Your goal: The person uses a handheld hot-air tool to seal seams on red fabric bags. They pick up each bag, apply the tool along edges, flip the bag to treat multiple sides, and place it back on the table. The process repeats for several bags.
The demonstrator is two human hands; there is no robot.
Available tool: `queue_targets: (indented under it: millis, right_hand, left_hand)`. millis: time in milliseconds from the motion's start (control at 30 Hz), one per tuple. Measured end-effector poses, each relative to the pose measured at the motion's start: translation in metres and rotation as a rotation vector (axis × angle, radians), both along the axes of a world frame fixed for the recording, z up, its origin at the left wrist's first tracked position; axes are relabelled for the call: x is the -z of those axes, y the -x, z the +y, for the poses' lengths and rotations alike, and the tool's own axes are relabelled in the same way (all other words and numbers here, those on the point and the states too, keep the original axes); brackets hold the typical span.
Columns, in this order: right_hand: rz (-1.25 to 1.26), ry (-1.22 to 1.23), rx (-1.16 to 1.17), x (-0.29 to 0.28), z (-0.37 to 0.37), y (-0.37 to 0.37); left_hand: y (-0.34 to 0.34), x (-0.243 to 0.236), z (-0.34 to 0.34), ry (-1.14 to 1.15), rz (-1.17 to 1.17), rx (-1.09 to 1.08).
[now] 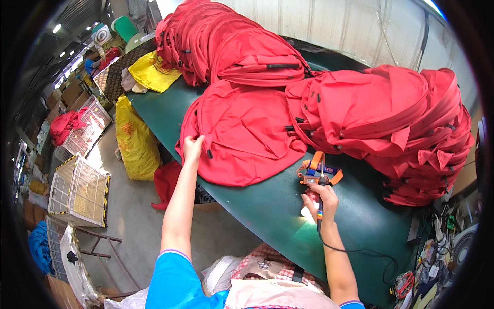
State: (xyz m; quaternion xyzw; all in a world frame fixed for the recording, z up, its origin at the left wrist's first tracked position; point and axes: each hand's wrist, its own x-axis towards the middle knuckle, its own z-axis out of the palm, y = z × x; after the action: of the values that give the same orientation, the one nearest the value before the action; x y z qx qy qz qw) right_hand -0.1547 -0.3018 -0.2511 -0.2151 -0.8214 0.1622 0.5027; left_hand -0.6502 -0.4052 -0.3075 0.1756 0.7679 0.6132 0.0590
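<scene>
A red fabric backpack (247, 136) lies flat on the dark green table (257, 203) in front of me. At its left edge, my left hand (193, 148) pinches the fabric beside a black zipper pull. My right hand (324, 198), to the right of that backpack, is closed round a corded pen-shaped tool (322, 181) that looks like a soldering iron, its thin tip pointing away from me. Against the right hand is a lit headlamp with an orange and blue strap (333, 172), throwing a bright spot on the table. Whether the fingers also touch the lamp is hard to tell.
Stacked red backpacks (375, 108) fill the right of the table, and another pile (226, 46) stands at the back. A black cord (373, 252) runs across the right side. Left of the table are a yellow bag (134, 144) and a wire cage cart (80, 193).
</scene>
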Motion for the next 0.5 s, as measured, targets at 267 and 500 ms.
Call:
queue_targets:
  millis: [267, 500]
  right_hand:
    - [-0.035, -0.080, 0.001, -0.001, -0.059, 0.013]
    - [0.037, -0.103, 0.056, 0.006, -0.025, 0.078]
  left_hand:
    - [-0.044, -0.118, 0.081, -0.472, -0.574, 0.208]
    - [-0.204, -0.156, -0.038, -0.637, -0.280, 0.169]
